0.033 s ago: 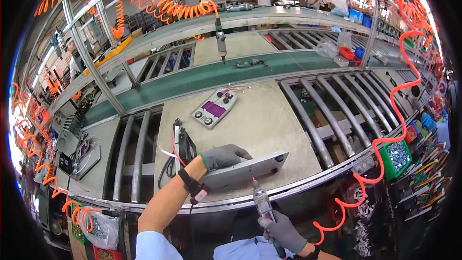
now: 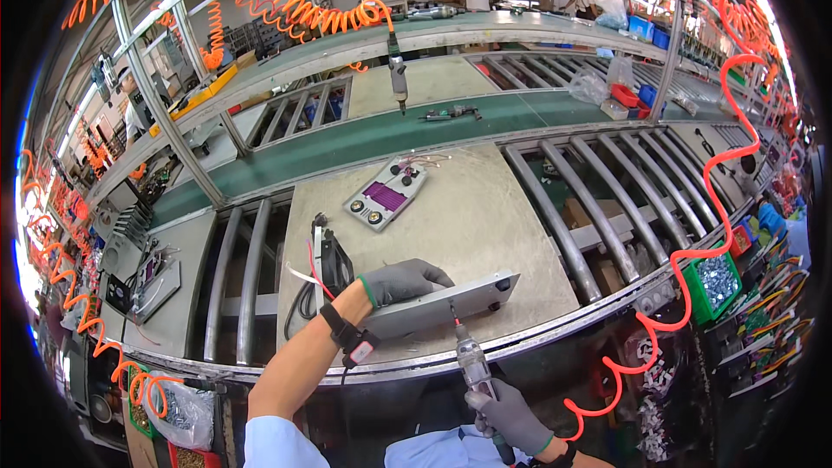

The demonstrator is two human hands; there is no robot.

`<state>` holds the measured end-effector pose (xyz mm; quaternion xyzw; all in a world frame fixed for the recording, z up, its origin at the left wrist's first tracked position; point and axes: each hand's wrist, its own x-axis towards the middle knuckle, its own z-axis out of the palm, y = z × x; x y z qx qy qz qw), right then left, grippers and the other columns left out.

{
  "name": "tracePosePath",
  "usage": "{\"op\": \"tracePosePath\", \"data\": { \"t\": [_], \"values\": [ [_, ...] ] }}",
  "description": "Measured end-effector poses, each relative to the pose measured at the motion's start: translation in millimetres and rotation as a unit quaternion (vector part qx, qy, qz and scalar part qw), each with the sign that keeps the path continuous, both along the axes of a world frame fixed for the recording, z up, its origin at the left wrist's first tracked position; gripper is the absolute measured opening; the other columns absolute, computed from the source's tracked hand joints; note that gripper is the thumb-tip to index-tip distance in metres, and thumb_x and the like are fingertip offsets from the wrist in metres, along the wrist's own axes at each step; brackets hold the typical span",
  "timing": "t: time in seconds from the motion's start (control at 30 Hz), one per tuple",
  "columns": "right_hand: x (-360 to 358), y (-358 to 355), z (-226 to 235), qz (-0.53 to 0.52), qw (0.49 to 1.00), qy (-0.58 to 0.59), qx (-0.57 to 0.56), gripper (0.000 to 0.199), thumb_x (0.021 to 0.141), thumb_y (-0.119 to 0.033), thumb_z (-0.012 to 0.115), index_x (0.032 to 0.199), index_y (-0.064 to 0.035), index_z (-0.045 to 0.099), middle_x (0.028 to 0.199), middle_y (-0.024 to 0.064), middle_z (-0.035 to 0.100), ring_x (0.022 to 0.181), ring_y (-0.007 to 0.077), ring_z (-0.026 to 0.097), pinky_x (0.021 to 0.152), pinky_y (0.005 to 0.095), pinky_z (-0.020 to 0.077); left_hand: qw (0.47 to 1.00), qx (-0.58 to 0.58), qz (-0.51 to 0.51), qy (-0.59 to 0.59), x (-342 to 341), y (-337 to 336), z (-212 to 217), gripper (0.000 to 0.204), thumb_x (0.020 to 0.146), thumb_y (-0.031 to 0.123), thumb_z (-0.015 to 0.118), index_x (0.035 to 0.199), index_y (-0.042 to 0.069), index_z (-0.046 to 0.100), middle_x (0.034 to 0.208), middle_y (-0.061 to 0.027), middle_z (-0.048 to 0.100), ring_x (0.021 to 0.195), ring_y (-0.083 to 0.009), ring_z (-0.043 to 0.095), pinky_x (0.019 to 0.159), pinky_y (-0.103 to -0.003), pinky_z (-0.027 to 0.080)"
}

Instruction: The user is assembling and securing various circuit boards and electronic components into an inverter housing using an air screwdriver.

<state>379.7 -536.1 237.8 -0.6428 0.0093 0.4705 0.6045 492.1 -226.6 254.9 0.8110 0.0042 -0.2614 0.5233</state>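
My left hand [image 2: 407, 282], in a grey glove, is closed over the upper edge of a flat grey metal panel [image 2: 418, 317] that stands on its edge near the front of the work board. A round black foot [image 2: 503, 285] sits near the panel's right end. In my gloved right hand [image 2: 513, 418] is a pneumatic screwdriver [image 2: 472, 362], pointing up and away from me, its reddish tip at the panel's near face. Behind my left wrist stands a black part [image 2: 331, 262] with red, white and black wires. Farther back lies a grey panel with a purple area [image 2: 386, 196].
The pale board [image 2: 468, 199] lies between metal rollers [image 2: 598, 217]. A second screwdriver [image 2: 398, 78] hangs from an orange coiled hose. A red coiled hose [image 2: 680, 256] loops down at right beside a green bin of screws [image 2: 712, 284]. Another panel assembly [image 2: 152, 284] lies at left.
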Motion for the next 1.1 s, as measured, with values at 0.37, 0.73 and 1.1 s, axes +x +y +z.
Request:
{"op": "tracePosePath", "data": {
  "t": [0.37,0.73,1.1],
  "values": [
    [-3.9,-2.3,8.3,0.007,1.000,-0.023,-0.018,0.026,0.094,-0.025,0.067,0.103,-0.0040,0.055,0.068,0.0041,0.059,0.053,0.0102,0.057,0.047,0.0263,0.0458,0.997,-0.012,0.061,0.040,-1.6,0.0,-3.3,0.029,0.092,0.027,0.073,0.106,0.002,0.075,0.092,-0.0017,0.072,0.081,-0.0089,0.062,0.076,-0.026,0.051],
    [-2.6,-0.7,13.6,-0.004,1.000,-0.014,-0.019,0.030,0.092,-0.029,0.069,0.105,-0.0063,0.056,0.075,0.0009,0.055,0.056,0.0065,0.057,0.048,0.0238,0.0456,0.998,0.020,0.052,0.014,-3.9,-5.1,4.8,0.030,0.092,0.028,0.072,0.105,0.001,0.075,0.090,-0.0021,0.073,0.079,-0.0085,0.061,0.074,-0.025,0.050],
    [6.5,-5.7,19.5,-0.003,0.997,0.076,0.031,0.031,0.096,-0.028,0.064,0.112,-0.0023,0.055,0.083,0.0054,0.057,0.056,0.0107,0.055,0.046,0.0256,0.0431,0.998,0.018,0.055,0.004,-4.0,-6.7,4.4,0.027,0.092,0.026,0.070,0.105,0.003,0.076,0.090,-0.0018,0.073,0.082,-0.0086,0.061,0.077,-0.026,0.049]
  ]
}}
